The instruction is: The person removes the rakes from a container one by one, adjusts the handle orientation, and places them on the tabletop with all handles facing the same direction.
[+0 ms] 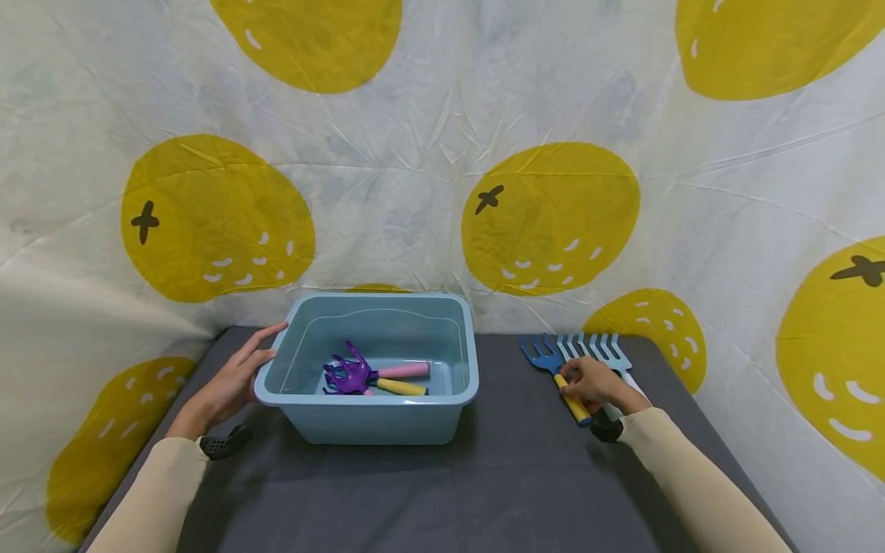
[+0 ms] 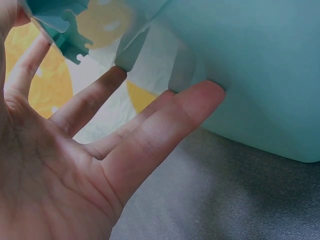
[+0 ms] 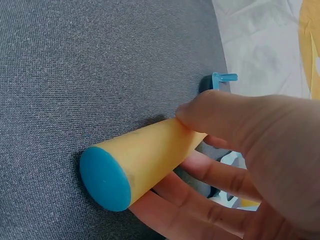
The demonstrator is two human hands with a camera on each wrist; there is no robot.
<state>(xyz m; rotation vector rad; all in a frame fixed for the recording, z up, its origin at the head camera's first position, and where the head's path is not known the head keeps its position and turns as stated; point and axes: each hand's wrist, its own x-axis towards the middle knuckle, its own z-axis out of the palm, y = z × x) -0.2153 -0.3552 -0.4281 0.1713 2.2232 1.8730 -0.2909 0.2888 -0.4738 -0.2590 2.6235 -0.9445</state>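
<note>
A light blue plastic tub point(image 1: 376, 422) stands on the dark cloth. My left hand point(image 1: 228, 384) is at its left side, and in the left wrist view straight, spread fingers point(image 2: 155, 135) touch the outer wall. On the right, my right hand point(image 1: 593, 384) holds a blue garden hand fork point(image 1: 544, 359) by its yellow handle point(image 3: 150, 155), thumb on one side and fingers on the other. The handle has a blue end cap. Just beyond that hand lies a pale blue hand rake point(image 1: 611, 357), its light handle partly hidden by the hand.
Inside the tub lie a purple claw-like garden tool point(image 1: 354, 376), a pink handle point(image 1: 404, 370) and a yellow handle point(image 1: 401, 387), overlapping. Dark grey cloth point(image 1: 442, 499) covers the table. A white curtain point(image 1: 415, 230) printed with yellow fruit hangs behind and at both sides.
</note>
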